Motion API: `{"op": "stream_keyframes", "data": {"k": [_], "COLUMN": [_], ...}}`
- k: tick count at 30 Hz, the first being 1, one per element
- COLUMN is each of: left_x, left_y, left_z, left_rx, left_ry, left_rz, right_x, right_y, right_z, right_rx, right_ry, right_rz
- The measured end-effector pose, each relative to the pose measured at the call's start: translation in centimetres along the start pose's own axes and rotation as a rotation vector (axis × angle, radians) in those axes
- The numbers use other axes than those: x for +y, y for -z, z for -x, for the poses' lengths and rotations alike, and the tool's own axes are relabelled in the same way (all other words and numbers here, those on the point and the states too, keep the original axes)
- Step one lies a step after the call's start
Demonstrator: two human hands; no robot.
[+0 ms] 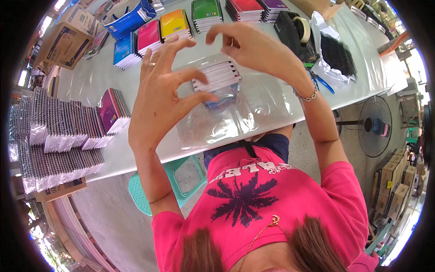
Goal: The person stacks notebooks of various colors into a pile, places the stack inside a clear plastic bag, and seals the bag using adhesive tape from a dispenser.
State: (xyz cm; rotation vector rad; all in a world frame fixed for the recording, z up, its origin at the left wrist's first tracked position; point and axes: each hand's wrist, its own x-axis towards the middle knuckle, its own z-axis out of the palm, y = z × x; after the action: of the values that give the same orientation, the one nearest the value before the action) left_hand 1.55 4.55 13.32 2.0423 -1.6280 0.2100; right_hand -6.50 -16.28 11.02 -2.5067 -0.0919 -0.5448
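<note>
A small stack of spiral notebooks [216, 75], seen from its page edges, lies on the table in front of me, with clear plastic film [244, 115] around it and spreading toward the near edge. My left hand [165, 90] hovers at the left of this stack, fingers spread and bent, with nothing visible in them. Above the far right side of the stack is my right hand [258, 47], its fingers curved apart and pointing left. I see nothing held in it, though some of its fingertips are hidden.
Behind the hands stand notebook piles: blue [125, 50], pink [148, 35], yellow [174, 22], green [206, 13] and red [244, 8]. A tape dispenser [294, 36], black spiral coils [337, 54] and blue pliers [324, 81] lie right. Wrapped notebooks [63, 122] are stacked left.
</note>
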Motion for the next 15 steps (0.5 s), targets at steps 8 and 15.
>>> {"op": "stream_keyframes", "data": {"k": [8,15], "left_x": [-0.3,-0.1], "left_y": [0.0,-1.4], "left_z": [0.4,1.7], "left_rx": [-0.011,0.199], "left_ry": [0.089,0.215], "left_rz": [0.037,0.245], "right_x": [-0.5,1.6], "right_y": [3.8,3.6], "right_z": [2.2,4.3], "right_rx": [-0.009,-0.008], "right_ry": [0.248,0.066], "right_rz": [0.136,-0.206]}}
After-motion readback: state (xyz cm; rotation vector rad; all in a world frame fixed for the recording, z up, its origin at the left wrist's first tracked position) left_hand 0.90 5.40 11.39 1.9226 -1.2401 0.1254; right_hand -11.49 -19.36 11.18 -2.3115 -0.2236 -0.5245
